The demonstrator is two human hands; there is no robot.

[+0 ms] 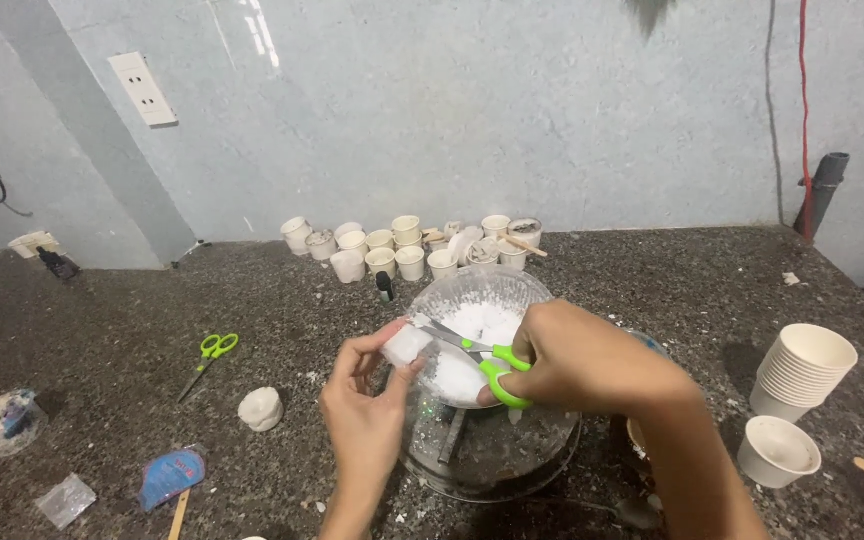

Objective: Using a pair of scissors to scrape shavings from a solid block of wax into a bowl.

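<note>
My left hand (364, 405) pinches a small white chunk (407, 343) between thumb and fingers, just left of a clear plastic tub (482, 455). My right hand (577, 358) grips green-handled scissors (480, 357), whose blades point left and meet the white chunk. Both hands hover over the tub, which holds a heap of white crumbly material (477, 335) inside its clear upper part.
A second pair of green scissors (208, 358) and a white lump (261, 408) lie to the left. Several small paper cups (402, 250) cluster by the wall. A cup stack (802, 372) and single cups (778, 450) sit right. Plastic wrappers (170, 474) lie front left.
</note>
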